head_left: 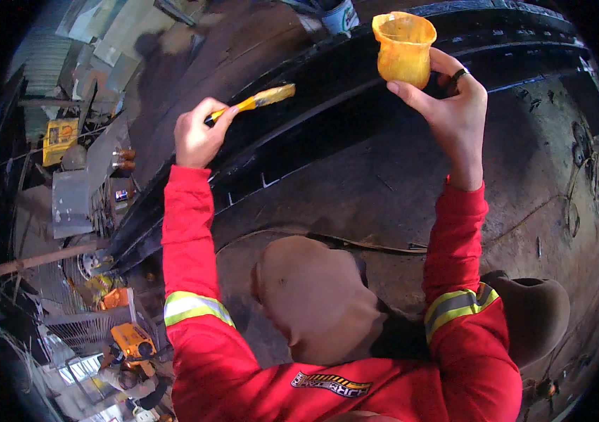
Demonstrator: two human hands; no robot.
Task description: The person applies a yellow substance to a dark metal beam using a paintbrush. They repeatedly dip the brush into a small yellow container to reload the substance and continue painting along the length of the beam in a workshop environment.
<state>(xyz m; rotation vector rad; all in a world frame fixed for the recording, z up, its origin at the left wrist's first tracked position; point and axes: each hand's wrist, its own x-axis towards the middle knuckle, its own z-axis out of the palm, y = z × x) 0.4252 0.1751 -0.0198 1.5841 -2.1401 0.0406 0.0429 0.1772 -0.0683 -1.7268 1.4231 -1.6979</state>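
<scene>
Both my arms, in red sleeves with reflective bands, reach forward over a long dark metal beam point(327, 119). My left hand point(199, 133) is closed round the handle of a paintbrush point(257, 99), whose yellowish bristles point right. Raised higher on the right, my right hand point(454, 105) grips a yellow, uneven-rimmed cup point(405, 60) by its lower part, thumb in front and other fingers partly hidden behind it. The cup's mouth shows, but its contents are hard to make out. Brush and cup are well apart, and the brush looks clear of the beam.
A light bucket point(340, 17) stands beyond the beam. At the left lie metal sheets point(71, 204), a yellow box point(60, 141) and an orange machine point(132, 341), with another person point(130, 383) lower down. Cables point(581, 162) coil on the floor at the right.
</scene>
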